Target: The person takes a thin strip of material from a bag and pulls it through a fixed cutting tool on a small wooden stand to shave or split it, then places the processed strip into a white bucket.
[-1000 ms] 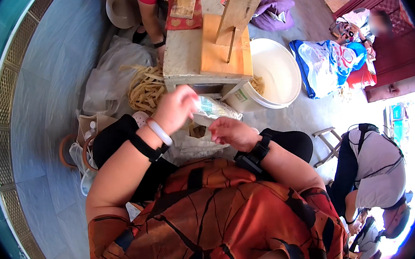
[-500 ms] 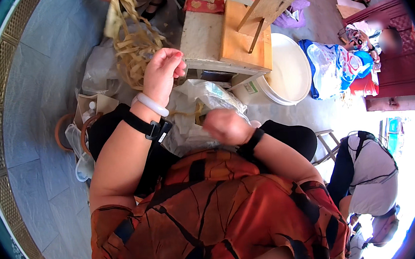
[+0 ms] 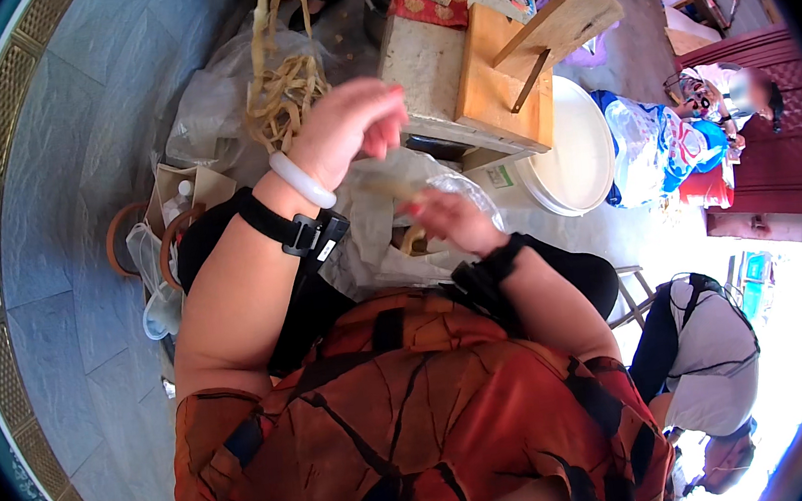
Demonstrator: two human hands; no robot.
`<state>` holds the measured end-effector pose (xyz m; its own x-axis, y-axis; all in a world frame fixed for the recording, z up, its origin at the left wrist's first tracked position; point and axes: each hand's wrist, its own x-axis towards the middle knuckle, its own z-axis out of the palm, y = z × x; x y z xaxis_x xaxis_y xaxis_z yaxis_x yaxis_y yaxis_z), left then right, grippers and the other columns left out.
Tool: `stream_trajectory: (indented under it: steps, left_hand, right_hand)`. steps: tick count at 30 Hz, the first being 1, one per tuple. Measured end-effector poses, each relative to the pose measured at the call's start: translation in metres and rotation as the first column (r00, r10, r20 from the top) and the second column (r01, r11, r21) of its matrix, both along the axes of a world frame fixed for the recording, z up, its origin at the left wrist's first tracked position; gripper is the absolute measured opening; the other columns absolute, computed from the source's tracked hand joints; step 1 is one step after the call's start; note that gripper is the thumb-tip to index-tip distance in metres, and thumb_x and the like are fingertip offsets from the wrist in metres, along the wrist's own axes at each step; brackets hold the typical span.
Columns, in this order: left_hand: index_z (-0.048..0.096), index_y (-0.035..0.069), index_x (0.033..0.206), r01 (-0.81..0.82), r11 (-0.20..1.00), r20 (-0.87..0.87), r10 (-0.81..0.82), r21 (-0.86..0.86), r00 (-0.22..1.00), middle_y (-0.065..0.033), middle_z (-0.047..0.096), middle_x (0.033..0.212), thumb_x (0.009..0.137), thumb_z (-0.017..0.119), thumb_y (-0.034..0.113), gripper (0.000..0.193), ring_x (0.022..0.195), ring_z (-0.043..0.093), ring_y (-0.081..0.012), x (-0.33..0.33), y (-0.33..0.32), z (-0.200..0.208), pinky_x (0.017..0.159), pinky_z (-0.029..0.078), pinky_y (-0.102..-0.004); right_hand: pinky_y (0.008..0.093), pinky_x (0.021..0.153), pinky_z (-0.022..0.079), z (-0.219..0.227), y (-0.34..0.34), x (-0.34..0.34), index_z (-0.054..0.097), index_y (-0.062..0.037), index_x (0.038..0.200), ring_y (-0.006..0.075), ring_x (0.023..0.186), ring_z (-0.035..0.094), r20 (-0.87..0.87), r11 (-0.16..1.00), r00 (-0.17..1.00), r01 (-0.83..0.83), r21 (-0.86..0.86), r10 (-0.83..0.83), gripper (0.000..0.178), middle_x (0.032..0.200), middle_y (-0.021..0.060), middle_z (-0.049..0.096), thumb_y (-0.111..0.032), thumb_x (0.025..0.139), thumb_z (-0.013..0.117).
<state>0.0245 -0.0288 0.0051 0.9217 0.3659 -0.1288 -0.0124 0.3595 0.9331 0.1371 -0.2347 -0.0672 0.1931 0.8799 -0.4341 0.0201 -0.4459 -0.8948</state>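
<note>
My left hand [image 3: 346, 130], with a pale bangle at the wrist, is raised beside the grey bench. Its fingers are curled; whatever they may hold is hidden. Lower and to the right, my right hand [image 3: 456, 221] is smeared by motion, its fingers bent in. A blurred tan strip [image 3: 386, 190] appears at its fingertips, between the two hands. Just beyond my left hand hangs a tangle of long tan strips [image 3: 288, 97]. Below the hands, a whitish plastic bag [image 3: 362, 245] lies over my lap, with a few tan pieces [image 3: 413, 241] in it.
On the bench [image 3: 417, 65] sits a wooden board [image 3: 492, 87] with a slanted wooden arm [image 3: 560, 18] and a thin metal bar. A white bucket [image 3: 574, 161] stands to its right. A cardboard box [image 3: 197, 188] is at left. One person [image 3: 710, 346] bends at lower right; another sits farther back.
The view has shifted slightly. My left hand has moved right, toward the bench; my right hand has moved slightly right and its fingers have loosened. The tangle of strips hangs more narrowly.
</note>
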Motion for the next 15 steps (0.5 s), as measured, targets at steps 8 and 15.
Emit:
stream_trajectory:
  steps: [8, 15]
  left_hand:
    - [0.048, 0.0, 0.13, 0.163, 0.887, 0.232, -0.065, -0.433, 0.971, -0.0114, 0.065, 0.105, 0.099, 0.039, 0.044, 0.055, 0.096, 0.061, -0.0184, 0.004, -0.051, -0.007, 0.086, 0.047, -0.0337]
    - [0.054, 0.0, 0.104, -0.199, 0.686, 0.335, 0.561, -0.7, 0.757, -0.0035, 0.059, 0.081, 0.1, 0.044, 0.019, 0.021, 0.073, 0.057, -0.0132, -0.019, 0.036, -0.003, 0.072, 0.049, -0.0261]
  right_hand:
    - [0.0198, 0.049, 0.032, 0.118, -0.017, -0.001, 0.057, 0.0008, 0.117, 0.0036, 0.051, 0.038, -0.041, 0.923, 0.99, -0.108, 0.37, 0.133, 0.033, 0.063, -0.004, 0.045, -0.025, 0.101, 0.043]
    - [0.0289, 0.049, 0.033, 0.139, -0.074, 0.014, 0.064, 0.0077, 0.091, 0.0134, 0.044, 0.041, -0.203, 0.673, 0.971, 0.067, 0.736, 0.125, 0.039, 0.048, -0.0007, 0.046, -0.029, 0.093, 0.051]
